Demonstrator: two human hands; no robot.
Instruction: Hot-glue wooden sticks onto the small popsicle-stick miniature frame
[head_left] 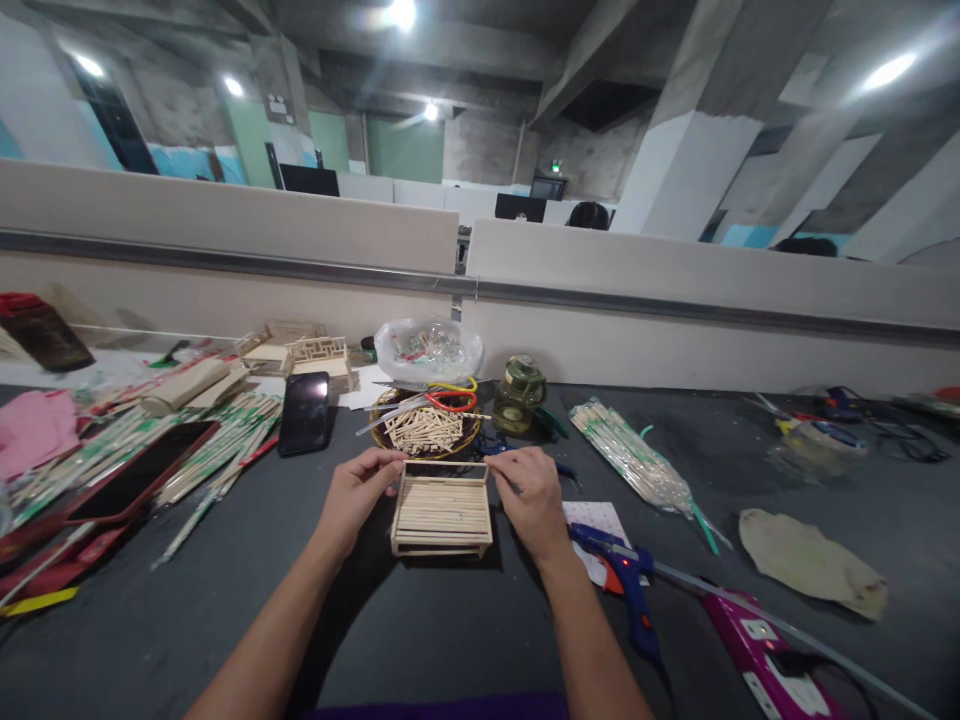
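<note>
A small open box built of wooden sticks (441,510) stands on the dark desk (225,640) in front of me. My left hand (358,492) pinches its far left corner with thumb and fingers. My right hand (529,495) grips its far right corner the same way. Just behind the box a round dish (397,438) holds a heap of short cut sticks (424,428).
Red-handled scissors (450,398) and a plastic bag (427,348) lie behind the dish, beside a green glass jar (519,394). A blue glue gun (628,590) lies at right, a black phone (304,412) and piles of chopsticks (180,450) at left, and a chopstick bundle (628,456) at right.
</note>
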